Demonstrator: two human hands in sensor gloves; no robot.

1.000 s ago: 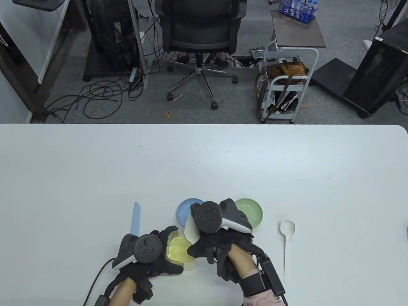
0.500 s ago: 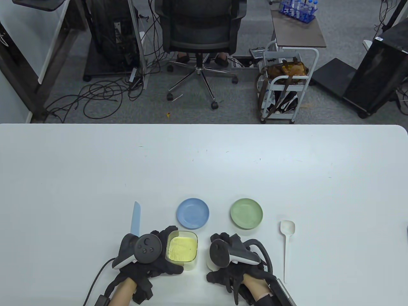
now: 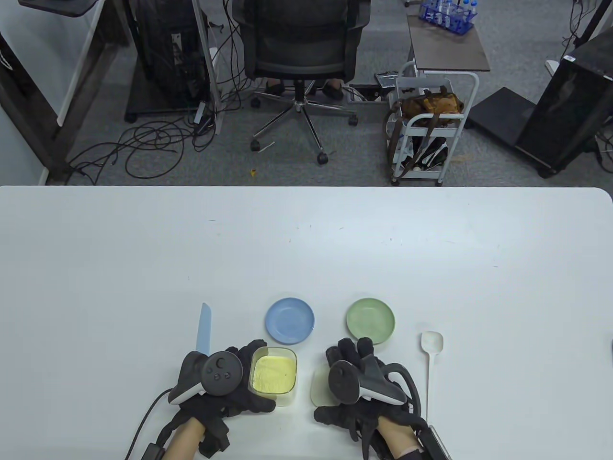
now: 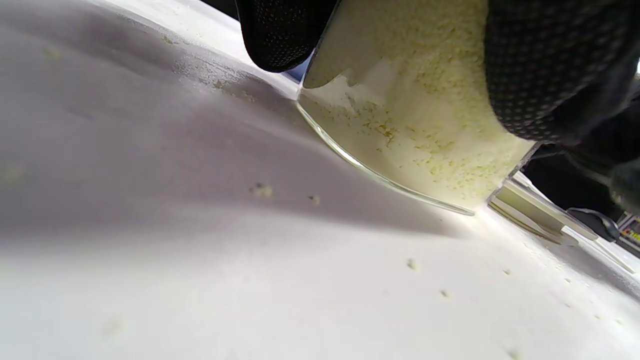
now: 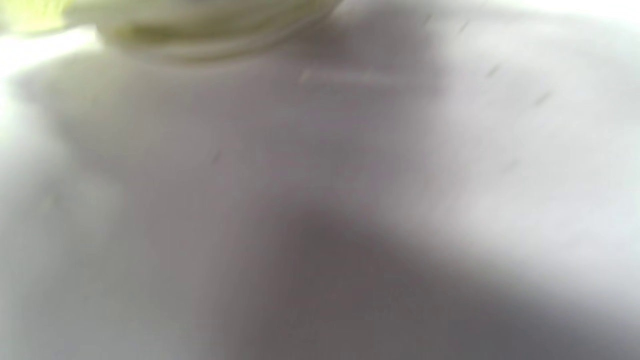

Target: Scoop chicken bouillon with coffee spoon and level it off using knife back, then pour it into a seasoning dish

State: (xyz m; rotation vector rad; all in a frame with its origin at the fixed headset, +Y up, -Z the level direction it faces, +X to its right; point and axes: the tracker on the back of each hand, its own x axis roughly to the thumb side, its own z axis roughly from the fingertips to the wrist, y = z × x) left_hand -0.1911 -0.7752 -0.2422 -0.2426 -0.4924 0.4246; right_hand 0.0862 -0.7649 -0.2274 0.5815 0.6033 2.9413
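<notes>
My left hand (image 3: 242, 378) grips a clear container of yellow chicken bouillon (image 3: 274, 374), which stands uncovered near the table's front edge. In the left wrist view its gloved fingers (image 4: 545, 65) curl round the container wall (image 4: 415, 130). The pale lid (image 3: 318, 386) lies flat on the table just right of the container. My right hand (image 3: 352, 364) hovers over the lid's right side with its fingers stretched forward and holds nothing. A white coffee spoon (image 3: 430, 364) lies further right. Left of my left hand lies a blue knife (image 3: 204, 329). A blue dish (image 3: 289, 321) and a green dish (image 3: 370, 321) sit behind the container.
The white table (image 3: 306, 249) stretches far back and to both sides. Small crumbs of powder dot the table (image 4: 260, 190) beside the container. The right wrist view is blurred and shows only the lid's edge (image 5: 210, 30) and table.
My right hand brought the lid down from above the container, laid it on the table to the right, then shifted slightly right with its fingers straightened. The left hand stayed put.
</notes>
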